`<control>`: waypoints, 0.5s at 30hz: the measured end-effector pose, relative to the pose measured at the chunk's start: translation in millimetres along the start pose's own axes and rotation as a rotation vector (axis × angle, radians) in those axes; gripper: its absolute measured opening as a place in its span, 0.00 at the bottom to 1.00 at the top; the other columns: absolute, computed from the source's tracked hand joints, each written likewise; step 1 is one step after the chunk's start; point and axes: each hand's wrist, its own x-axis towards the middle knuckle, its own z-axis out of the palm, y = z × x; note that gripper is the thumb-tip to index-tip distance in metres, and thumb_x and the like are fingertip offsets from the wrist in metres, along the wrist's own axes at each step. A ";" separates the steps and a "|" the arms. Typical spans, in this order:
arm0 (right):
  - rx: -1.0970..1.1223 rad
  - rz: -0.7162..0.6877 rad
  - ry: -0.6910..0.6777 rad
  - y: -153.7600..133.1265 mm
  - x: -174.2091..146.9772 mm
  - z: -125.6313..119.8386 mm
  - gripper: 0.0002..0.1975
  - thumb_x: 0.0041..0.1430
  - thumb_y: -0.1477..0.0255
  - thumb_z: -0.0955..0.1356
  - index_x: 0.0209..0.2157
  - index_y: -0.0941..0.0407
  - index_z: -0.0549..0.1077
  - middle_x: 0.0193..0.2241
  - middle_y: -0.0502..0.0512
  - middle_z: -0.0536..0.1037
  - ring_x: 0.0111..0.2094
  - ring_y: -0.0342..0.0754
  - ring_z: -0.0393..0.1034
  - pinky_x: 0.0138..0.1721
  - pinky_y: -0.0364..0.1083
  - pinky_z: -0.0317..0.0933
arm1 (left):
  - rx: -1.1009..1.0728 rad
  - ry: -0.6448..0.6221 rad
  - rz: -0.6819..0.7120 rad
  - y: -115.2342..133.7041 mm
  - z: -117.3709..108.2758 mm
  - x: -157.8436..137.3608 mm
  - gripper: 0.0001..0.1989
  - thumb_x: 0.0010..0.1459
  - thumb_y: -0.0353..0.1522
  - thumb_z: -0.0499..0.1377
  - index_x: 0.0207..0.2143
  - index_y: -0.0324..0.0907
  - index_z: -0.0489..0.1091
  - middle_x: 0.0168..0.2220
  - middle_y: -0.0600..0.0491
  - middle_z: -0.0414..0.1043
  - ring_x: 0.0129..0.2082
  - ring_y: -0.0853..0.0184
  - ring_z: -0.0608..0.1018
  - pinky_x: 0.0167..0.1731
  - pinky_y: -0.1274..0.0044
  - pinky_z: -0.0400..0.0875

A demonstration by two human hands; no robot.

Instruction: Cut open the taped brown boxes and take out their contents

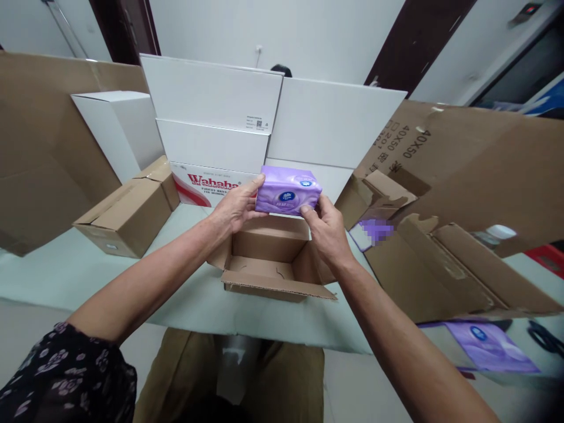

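A purple pack of tissues (288, 191) with a blue oval logo is held up above an open cardboard box (264, 286). My left hand (238, 207) grips its left end, thumb on the near top edge and fingers beneath. At the right end, my right hand (326, 226) has its thumb pressed on the front face and its fingers around the side. The box below stands with its flaps spread outward, and the part of its inside that shows is bare cardboard.
A taped cardboard box (132, 208) stands at left. White panels (211, 97) and a red-lettered Wahaha carton (211, 185) rise behind. On the right are an opened carton (440, 276), a purple wrapper (489, 346), black scissors handles (544, 338) and a white-capped container (500, 233).
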 end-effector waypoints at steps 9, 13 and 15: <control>-0.025 -0.020 0.008 -2.9 -0.8 0.6 0.18 0.60 0.67 0.68 0.51 0.55 0.74 0.50 0.57 0.80 0.49 0.54 0.74 0.50 0.52 0.69 | -0.015 0.013 0.003 2.9 3.0 -5.9 0.12 0.61 0.40 0.66 0.38 0.40 0.75 0.32 0.46 0.82 0.41 0.56 0.84 0.53 0.59 0.74; -0.027 -0.019 0.022 -1.1 -3.0 4.2 0.17 0.60 0.67 0.67 0.51 0.55 0.73 0.51 0.59 0.79 0.51 0.54 0.73 0.52 0.53 0.68 | -0.027 0.027 0.009 1.3 3.1 -3.6 0.12 0.61 0.40 0.66 0.37 0.40 0.75 0.32 0.47 0.81 0.40 0.57 0.83 0.53 0.60 0.73; -0.025 -0.031 0.040 1.9 -3.7 6.9 0.18 0.60 0.68 0.67 0.51 0.55 0.73 0.52 0.59 0.79 0.52 0.54 0.73 0.55 0.54 0.67 | -0.053 0.035 0.020 -0.4 2.7 -2.1 0.11 0.61 0.40 0.66 0.37 0.41 0.75 0.32 0.48 0.81 0.39 0.58 0.83 0.53 0.61 0.73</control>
